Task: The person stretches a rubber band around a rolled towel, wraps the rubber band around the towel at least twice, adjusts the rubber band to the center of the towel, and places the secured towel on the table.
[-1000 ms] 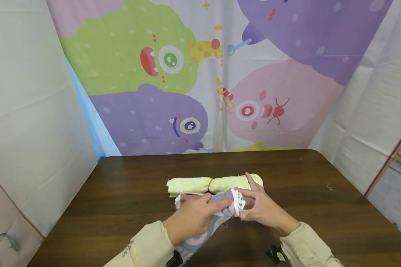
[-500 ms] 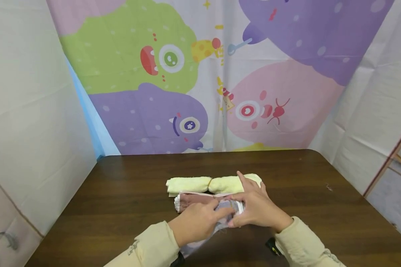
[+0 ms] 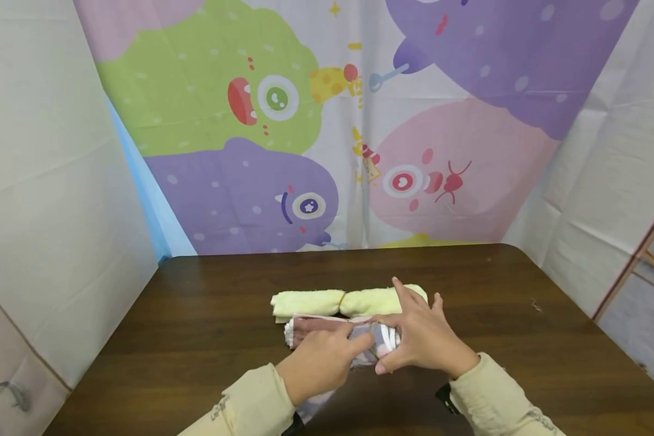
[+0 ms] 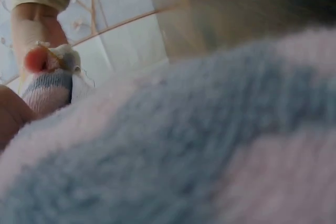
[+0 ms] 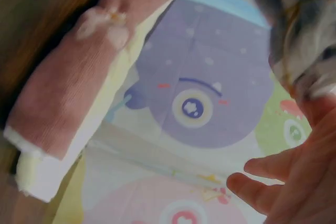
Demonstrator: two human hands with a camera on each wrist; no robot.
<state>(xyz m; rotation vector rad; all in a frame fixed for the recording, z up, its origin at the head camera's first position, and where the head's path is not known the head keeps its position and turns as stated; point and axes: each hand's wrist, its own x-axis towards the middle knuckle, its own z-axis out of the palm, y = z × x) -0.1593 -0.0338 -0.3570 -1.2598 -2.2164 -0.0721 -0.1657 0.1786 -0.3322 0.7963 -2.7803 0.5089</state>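
Near the middle of the dark wooden table (image 3: pixel 207 315), the left hand (image 3: pixel 318 363) and right hand (image 3: pixel 422 339) both pinch a rolled pink-and-grey terry towel (image 3: pixel 316 328), their grip closed around its right end. A rolled pale-yellow towel (image 3: pixel 310 301) lies just behind, touching it.

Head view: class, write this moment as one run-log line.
left hand: grips pink-grey rolled towel | right hand: holds its banded end | yellow rolled towel: behind, touching | table: brown wood
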